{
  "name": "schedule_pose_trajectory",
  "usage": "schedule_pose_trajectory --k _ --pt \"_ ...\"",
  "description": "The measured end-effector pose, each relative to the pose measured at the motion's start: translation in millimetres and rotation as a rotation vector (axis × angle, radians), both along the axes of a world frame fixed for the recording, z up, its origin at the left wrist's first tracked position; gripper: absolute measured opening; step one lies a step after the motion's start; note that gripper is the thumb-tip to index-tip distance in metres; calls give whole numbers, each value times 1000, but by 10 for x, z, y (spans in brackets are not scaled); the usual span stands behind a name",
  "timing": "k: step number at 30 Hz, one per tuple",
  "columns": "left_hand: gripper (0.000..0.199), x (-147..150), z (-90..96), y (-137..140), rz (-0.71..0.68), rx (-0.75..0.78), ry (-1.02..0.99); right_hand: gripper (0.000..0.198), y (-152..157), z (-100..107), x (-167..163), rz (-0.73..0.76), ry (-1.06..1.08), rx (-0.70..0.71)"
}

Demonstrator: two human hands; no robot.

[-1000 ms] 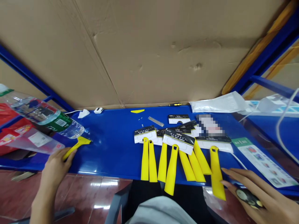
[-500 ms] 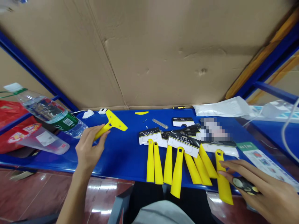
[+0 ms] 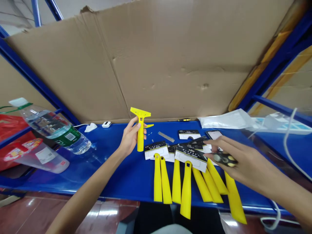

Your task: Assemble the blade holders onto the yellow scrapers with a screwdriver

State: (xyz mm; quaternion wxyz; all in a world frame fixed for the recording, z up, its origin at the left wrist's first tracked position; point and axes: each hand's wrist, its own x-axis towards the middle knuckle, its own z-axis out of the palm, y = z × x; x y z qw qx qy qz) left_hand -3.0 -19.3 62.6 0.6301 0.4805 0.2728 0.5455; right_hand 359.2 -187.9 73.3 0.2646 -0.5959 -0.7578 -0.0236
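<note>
My left hand is closed round the yellow handle of a scraper, holding it upright with its wide head at the top. A thin yellow piece lies just behind that hand. My right hand is closed round a black-and-yellow tool handle; its working end cannot be made out. It hovers over the right side of several yellow scraper handles that lie in a row along the front edge. Black-and-white printed cards cover the upper ends of some of them. A flat metal blade lies behind the cards.
A water bottle and a clear plastic cup lean at the left. Behind are a small white device, a screwdriver, a white plastic bag and a phone. Cardboard walls off the back; a white cable hangs right.
My left hand has moved right with the scraper and turned it upright. My right hand has moved left and up, away from the rightmost yellow handle, keeping the black-and-yellow tool handle.
</note>
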Motion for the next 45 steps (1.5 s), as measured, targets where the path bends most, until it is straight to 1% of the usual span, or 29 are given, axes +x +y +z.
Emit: schedule_pose_trajectory --k 2,4,5,7,8,9,11,17,20,25,28,31,33,35,38,40,42,45 --pt "54 2 -66 35 -4 -49 -22 37 194 89 93 54 -36 -29" --pt "55 -38 -130 51 -5 -104 -35 40 371 119 310 -14 -62 -78" --pt "54 -68 -158 56 -10 -134 -36 43 445 113 452 -72 -64 -107" --pt "49 -131 -198 71 -30 -185 -32 43 552 70 754 -189 -58 -179" --pt "46 -157 -211 80 -40 -206 -35 42 586 37 894 -233 -43 -248" --pt "43 -176 -220 90 -49 -223 -43 40 609 1 1018 -253 -20 -313" --pt "38 -191 -233 108 -61 -253 -63 38 626 -70 1204 -265 -5 -384" --pt "33 -138 -249 104 -81 -334 -55 39 562 -209 1494 -208 38 -505" --pt "30 -119 -244 96 -82 -350 -39 42 547 -282 1623 -174 46 -524" --pt "29 -111 -243 114 -76 -357 -38 43 623 -408 1707 -232 0 -563" --pt "28 -107 -258 130 -72 -368 -28 33 717 -389 1659 -296 -38 -504" --pt "25 -104 -281 141 -68 -382 -16 37 866 -299 1542 -365 -104 -440" --pt "21 -103 -296 145 -61 -397 -17 39 1005 -226 1405 -341 -144 -436" --pt "17 -101 -309 150 -57 -409 -20 38 1172 -163 1210 -263 -178 -453" --pt "13 -100 -328 165 -47 -406 -15 42 1467 -108 821 -89 -220 -479" --pt "15 -105 -345 181 -35 -400 -11 42 1682 -106 524 41 -240 -495" --pt "20 -114 -366 200 -27 -400 -13 43 1901 -129 223 140 -259 -537" --pt "26 -129 -389 217 -30 -399 -13 54 2204 -185 -198 299 -248 -586"
